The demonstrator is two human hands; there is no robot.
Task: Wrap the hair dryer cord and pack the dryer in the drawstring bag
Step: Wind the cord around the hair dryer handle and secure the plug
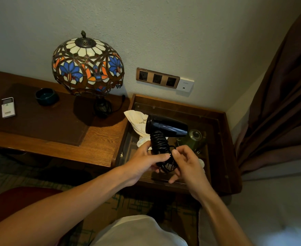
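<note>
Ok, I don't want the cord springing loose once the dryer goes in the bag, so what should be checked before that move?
1. Cord wound around the handle: ok, coils cover it from the barrel down.
2. Plug end tucked in: not ok, the right hand fingers are working it at the handle's bottom.
3. Hair dryer held steady: ok, the left hand grips the lower handle.
4. Drawstring bag within reach: ok, it lies on the glass-topped side table just behind the dryer.
5. Bag mouth open: cannot tell, the dryer hides part of it.
6. Unplugged: ok, the wall sockets are empty.
</note>
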